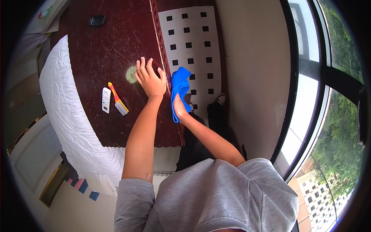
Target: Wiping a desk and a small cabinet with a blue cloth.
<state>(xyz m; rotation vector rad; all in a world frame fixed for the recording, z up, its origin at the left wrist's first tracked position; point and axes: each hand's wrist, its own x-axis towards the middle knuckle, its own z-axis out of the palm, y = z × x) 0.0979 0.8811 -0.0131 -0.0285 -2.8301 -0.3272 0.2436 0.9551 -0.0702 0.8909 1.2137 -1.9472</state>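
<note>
My left hand [151, 79] rests with fingers apart on the scratched dark red tabletop [116, 52], close to its right edge. Just beside its fingertips is a round pale green patch [131, 74] on the surface. My right hand [180, 107] holds a bright blue cloth [181, 79] against the table's side, and the cloth hides most of its fingers. Left of my left forearm lies a brush [118, 100] with a red and yellow handle and greyish bristles. A white remote control [106, 100] is next to the brush.
A small black object [97, 20] sits toward the table's far end. White quilted bedding [69, 95] borders the table on the left. To the right are a white mat with black squares [197, 37], a wall [255, 66] and a black-framed window [308, 66].
</note>
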